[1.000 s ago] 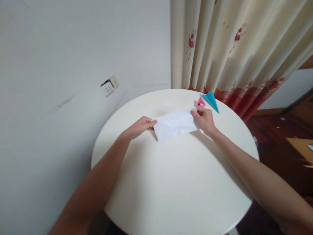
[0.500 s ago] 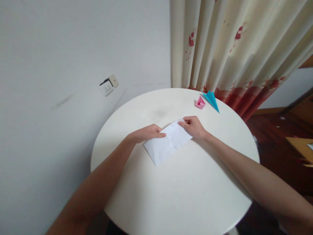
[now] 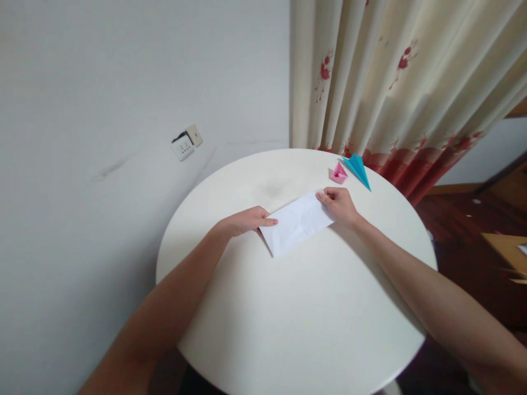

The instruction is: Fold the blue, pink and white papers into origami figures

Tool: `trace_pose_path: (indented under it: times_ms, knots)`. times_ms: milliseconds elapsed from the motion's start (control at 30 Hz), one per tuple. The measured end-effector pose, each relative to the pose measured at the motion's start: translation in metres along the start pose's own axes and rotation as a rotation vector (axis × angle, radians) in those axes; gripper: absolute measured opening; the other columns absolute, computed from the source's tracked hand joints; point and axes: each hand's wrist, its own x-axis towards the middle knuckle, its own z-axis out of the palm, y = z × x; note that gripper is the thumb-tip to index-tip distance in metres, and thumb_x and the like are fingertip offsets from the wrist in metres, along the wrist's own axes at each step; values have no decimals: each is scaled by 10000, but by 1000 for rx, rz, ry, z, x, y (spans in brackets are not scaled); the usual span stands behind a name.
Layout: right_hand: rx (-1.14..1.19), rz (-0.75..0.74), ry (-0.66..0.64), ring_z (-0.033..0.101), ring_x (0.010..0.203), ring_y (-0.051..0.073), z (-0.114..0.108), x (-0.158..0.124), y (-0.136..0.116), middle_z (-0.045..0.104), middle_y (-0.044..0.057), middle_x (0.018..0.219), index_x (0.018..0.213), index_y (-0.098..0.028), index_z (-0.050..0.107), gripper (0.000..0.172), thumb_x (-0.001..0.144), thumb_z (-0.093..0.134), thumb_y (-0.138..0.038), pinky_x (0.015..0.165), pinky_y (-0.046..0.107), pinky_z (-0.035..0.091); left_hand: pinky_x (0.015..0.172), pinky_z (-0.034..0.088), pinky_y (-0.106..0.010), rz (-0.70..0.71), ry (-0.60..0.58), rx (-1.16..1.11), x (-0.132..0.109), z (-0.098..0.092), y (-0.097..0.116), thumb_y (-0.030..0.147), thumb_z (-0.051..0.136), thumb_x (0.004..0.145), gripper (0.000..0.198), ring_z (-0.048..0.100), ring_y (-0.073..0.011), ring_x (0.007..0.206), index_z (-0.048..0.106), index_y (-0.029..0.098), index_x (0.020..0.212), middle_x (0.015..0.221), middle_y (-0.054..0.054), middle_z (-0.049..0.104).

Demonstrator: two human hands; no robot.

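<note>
A creased white sheet of paper (image 3: 297, 223), folded to a long strip, lies tilted on the round white table (image 3: 296, 307). My left hand (image 3: 246, 219) rests at the strip's left end, fingers together and pressing its corner. My right hand (image 3: 340, 203) pinches the strip's upper right end between thumb and fingers. Both forearms reach in from the near edge.
A small pink folded paper piece (image 3: 338, 173) and a blue paper plane (image 3: 359, 170) lie at the table's far right edge. A cream curtain with red print (image 3: 395, 82) hangs behind. A wall socket (image 3: 186, 143) sits on the left wall. Wooden floor shows at right.
The paper went from spread between my hands to pulled near and angled, then swung back out towards the far right. Both hands stayed on its ends.
</note>
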Motion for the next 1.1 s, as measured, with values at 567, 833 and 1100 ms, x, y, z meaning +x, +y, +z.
trace_pose_path:
  times_ms: [567,833,1100]
  knots:
    - [61,22,97,372,456,97,2,3,11,473,-79,542,1116,-164,658,484,712,653,-432,450,218,256,757,532,-297,242,597,-385,31,-4,-22,452,800,743,670,686,-198,880,606,172,1320,1019,-90,734]
    - [94,-10,109,382,468,104,2,1,2,467,-57,535,1038,-138,678,454,723,684,-465,456,242,267,761,520,-305,229,500,-212,21,-7,-14,518,852,662,522,684,-214,806,767,107,972,954,-122,761]
    - [60,-139,39,337,472,97,2,-6,-6,432,-81,541,1226,-160,654,462,839,604,-407,464,240,224,723,500,-282,223,375,-64,7,-3,-3,534,778,760,405,672,-204,745,809,141,858,858,-76,771]
